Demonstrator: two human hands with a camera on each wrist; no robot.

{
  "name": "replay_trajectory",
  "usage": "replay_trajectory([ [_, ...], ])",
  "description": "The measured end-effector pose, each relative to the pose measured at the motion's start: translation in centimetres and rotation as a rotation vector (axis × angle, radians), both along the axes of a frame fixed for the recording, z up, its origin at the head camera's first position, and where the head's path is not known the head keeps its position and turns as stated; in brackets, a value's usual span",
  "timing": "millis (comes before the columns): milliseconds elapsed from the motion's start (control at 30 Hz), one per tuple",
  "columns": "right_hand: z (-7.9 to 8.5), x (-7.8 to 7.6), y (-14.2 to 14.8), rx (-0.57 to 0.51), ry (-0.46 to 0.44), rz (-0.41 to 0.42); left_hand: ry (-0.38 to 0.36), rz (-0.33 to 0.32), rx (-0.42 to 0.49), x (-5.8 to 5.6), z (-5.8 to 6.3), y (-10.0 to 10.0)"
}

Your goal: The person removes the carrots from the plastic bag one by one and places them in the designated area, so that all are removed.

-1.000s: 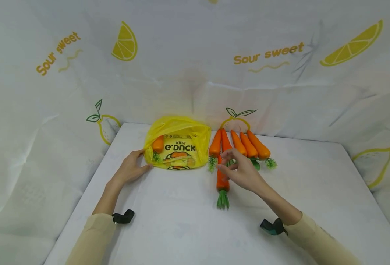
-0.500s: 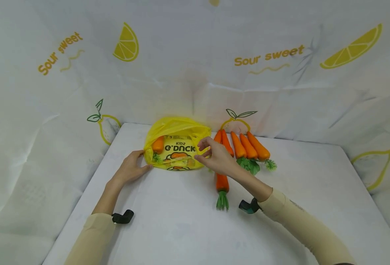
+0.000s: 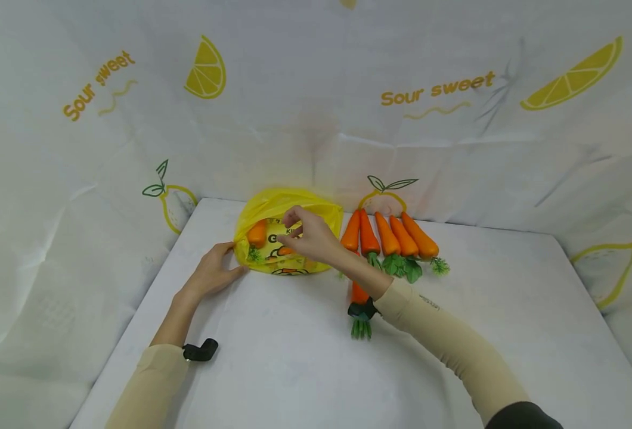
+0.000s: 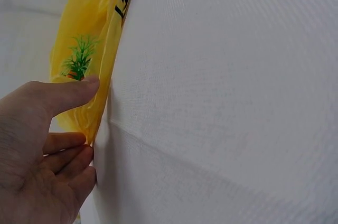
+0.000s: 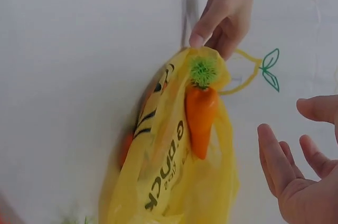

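A yellow plastic bag (image 3: 294,198) lies at the back of the table with its mouth toward me. One orange carrot (image 3: 257,234) with a feathery green top is inside it, at the left. My left hand (image 3: 213,273) pinches the left corner of the bag's rim between thumb and fingers, as the left wrist view shows. Over the bag's mouth hovers my right hand (image 3: 313,235), its fingers apart and nothing in them. In the right wrist view, that hand (image 5: 303,174) is beside the bag, and the carrot (image 5: 201,118) points deeper into it.
To the bag's right, several carrots (image 3: 387,234) lie in a row, with leafy tops toward me. Another carrot (image 3: 359,294) lies nearer, partly hidden under my right wrist. A white lemon-printed sheet (image 3: 316,143) rises behind the table.
My right hand has moved left from above the carrots to over the bag's mouth. The left hand stays at the bag's corner, and the carrots lie where they were.
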State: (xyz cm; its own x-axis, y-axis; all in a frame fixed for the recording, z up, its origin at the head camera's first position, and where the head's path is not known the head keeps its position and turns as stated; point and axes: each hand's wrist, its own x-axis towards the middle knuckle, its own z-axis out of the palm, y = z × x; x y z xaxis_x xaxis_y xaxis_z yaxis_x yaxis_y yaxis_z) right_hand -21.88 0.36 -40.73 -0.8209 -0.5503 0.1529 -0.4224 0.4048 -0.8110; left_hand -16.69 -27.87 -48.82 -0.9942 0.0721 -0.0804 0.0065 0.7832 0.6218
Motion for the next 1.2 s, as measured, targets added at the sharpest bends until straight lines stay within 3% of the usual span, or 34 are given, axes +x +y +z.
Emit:
replay_trajectory([
  [567, -2.7, -2.8, -4.8, 0.004, -0.112, 0.003, 0.002, -0.009, 0.013, -0.4, -0.3, -0.6],
  [833, -4.6, -3.3, -6.3, -0.002, -0.176, -0.021, 0.017, -0.025, 0.040, -0.4, -0.3, -0.9],
  [1200, -6.6, -4.0, -7.4, -0.008, -0.180, -0.009, 0.018, -0.024, 0.038, -0.4, -0.3, -1.0],
])
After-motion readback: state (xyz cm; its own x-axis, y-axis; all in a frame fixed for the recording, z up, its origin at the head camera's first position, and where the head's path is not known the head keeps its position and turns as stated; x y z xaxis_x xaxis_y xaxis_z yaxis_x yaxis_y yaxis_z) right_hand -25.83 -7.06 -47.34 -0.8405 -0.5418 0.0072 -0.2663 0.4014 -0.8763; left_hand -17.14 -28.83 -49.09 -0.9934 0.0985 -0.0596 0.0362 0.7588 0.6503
